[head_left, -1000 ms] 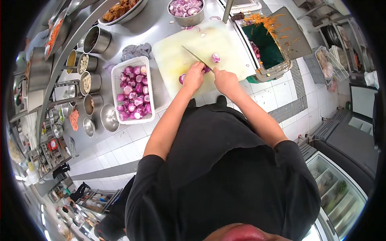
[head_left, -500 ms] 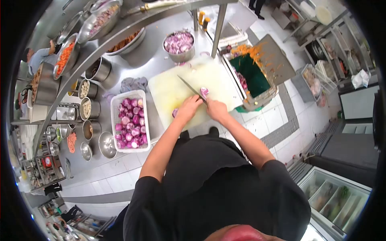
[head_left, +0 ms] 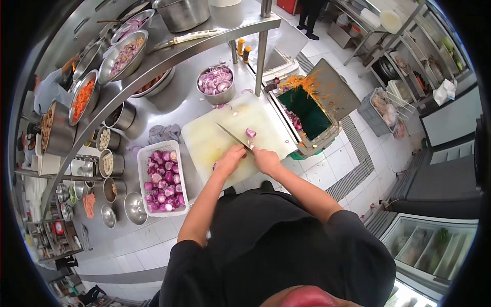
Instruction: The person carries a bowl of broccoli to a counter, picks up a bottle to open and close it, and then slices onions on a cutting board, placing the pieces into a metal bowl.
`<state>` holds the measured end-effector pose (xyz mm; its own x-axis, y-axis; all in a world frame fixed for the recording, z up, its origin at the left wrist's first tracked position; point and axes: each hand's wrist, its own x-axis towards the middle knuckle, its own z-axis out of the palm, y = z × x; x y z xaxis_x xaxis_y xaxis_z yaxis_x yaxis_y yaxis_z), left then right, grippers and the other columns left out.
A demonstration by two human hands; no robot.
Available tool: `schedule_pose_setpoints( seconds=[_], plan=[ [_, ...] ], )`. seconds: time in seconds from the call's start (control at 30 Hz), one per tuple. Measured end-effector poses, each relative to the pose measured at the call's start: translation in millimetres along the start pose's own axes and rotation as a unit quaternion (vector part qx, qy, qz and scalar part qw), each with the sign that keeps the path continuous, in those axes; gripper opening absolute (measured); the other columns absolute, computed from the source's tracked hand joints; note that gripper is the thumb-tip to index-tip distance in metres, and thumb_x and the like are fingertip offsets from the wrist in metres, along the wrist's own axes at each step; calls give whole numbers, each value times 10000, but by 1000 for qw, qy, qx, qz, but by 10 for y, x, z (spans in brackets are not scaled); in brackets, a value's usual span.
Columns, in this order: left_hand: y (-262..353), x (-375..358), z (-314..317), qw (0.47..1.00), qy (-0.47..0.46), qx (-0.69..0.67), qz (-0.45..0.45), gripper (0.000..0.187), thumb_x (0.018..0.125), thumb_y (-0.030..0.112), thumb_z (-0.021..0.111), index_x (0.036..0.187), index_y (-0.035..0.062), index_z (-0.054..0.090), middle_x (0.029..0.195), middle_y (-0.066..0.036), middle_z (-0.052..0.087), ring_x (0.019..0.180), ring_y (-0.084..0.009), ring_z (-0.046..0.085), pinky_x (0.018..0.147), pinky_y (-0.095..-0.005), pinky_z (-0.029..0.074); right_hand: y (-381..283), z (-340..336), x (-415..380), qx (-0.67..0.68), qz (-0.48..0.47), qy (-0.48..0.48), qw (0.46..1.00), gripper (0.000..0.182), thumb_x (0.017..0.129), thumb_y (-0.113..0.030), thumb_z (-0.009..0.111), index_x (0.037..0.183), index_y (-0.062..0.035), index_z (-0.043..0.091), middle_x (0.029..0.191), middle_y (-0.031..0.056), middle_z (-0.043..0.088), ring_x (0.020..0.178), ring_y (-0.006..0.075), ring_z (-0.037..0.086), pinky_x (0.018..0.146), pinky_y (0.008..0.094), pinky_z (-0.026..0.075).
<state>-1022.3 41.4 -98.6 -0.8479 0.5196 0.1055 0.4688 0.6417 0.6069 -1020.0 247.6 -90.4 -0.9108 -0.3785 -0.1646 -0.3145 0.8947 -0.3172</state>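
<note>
My right hand (head_left: pixel 266 160) is closed round the handle of a kitchen knife (head_left: pixel 232 135), whose blade points up and left over a pale cutting board (head_left: pixel 199 130). Close beside it, my left hand (head_left: pixel 233 158) is curled with its fingertips low by the blade near the handle; what lies under them is mostly hidden. A piece of red onion (head_left: pixel 250 133) rests on the board just past the blade. Another onion piece (head_left: pixel 215 165) shows partly at the left of my left hand.
Left of the board stands a white basket (head_left: pixel 144 179) of peeled red onions. A metal pot (head_left: pixel 223 97) of cut onion is behind the board. A green-lined bin (head_left: pixel 312 120) adjoins the right side. A steel shelf (head_left: pixel 204 42) with bowls crosses the back left.
The view has shifted, so the board and basket sit lower in the picture. My left hand has come closer to the knife; the onion piece now lies clear beyond the blade.
</note>
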Motion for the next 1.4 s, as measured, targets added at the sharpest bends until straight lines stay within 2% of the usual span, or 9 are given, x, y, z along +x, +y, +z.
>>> schedule_pose_setpoints(
  seconds=[0.27, 0.6, 0.83, 0.93, 1.03, 1.13, 1.23, 1.33, 1.4],
  plan=[
    [64, -1, 311, 987, 150, -39, -49, 114, 877, -15, 594, 963, 31, 653, 987, -152, 648, 942, -368, 656, 790, -455, 533, -120, -261, -169, -31, 3, -34, 999, 251, 913, -123, 556, 1137, -33, 623, 833, 185, 744, 736, 355, 750, 631, 485, 586],
    [169, -13, 248, 977, 189, -75, -63, 121, 883, -44, 595, 939, 19, 682, 958, -164, 668, 892, -373, 673, 776, -438, 543, -68, 50, -159, -27, 7, 12, 1000, 282, 894, -130, 586, 1160, -56, 641, 826, 179, 747, 739, 337, 757, 629, 478, 591],
    [186, -45, 239, 980, 181, -52, -59, 146, 849, -62, 581, 942, 8, 669, 938, -173, 663, 873, -384, 671, 759, -458, 546, -146, -138, -177, -6, 25, -42, 999, 220, 923, -128, 538, 1070, -23, 663, 818, 212, 738, 762, 382, 748, 679, 508, 594],
    [243, 48, 156, 986, 135, -17, -97, 171, 803, -64, 620, 949, 13, 666, 985, -166, 664, 956, -369, 664, 807, -449, 545, -75, -140, -111, 43, 8, -35, 998, 242, 914, -137, 552, 1097, -9, 643, 836, 233, 736, 793, 418, 736, 716, 532, 584],
    [470, 306, -118, 975, 221, 27, -17, 271, 754, -60, 662, 1004, 42, 682, 1047, -159, 659, 1050, -366, 638, 898, -461, 522, -124, -235, -221, 84, -2, 5, 996, 320, 890, -178, 590, 1152, 1, 629, 823, 246, 725, 769, 427, 724, 695, 545, 577],
    [493, 677, -90, 982, 182, 10, 42, 318, 772, -72, 639, 1055, 62, 696, 1099, -173, 658, 1103, -389, 622, 958, -463, 503, -143, -84, -380, 71, -13, -28, 997, 291, 884, -174, 590, 1122, -9, 615, 807, 247, 717, 777, 429, 721, 707, 548, 575],
    [220, 844, -5, 985, 92, 133, 51, 403, 764, -60, 655, 1141, 77, 697, 1125, -167, 669, 1125, -365, 634, 1004, -453, 491, -138, 27, -375, 72, -15, -62, 995, 224, 887, -195, 598, 1040, -31, 583, 798, 236, 715, 775, 433, 721, 718, 557, 575],
    [105, 881, -41, 984, 28, 156, -79, 413, 779, -36, 709, 1171, 94, 698, 1155, -154, 683, 1079, -341, 674, 971, -420, 526, -46, -43, -347, 46, -14, -63, 997, 244, 885, -203, 607, 1060, -34, 589, 798, 238, 713, 774, 440, 719, 717, 559, 575],
    [232, 696, -202, 937, 185, -165, -246, 347, 775, 62, 802, 1106, 69, 699, 1085, -143, 685, 1062, -346, 657, 930, -437, 522, 59, -108, -353, 47, 7, -51, 998, 246, 886, -201, 607, 1065, -32, 590, 799, 241, 712, 771, 443, 717, 714, 558, 576]
  ],
)
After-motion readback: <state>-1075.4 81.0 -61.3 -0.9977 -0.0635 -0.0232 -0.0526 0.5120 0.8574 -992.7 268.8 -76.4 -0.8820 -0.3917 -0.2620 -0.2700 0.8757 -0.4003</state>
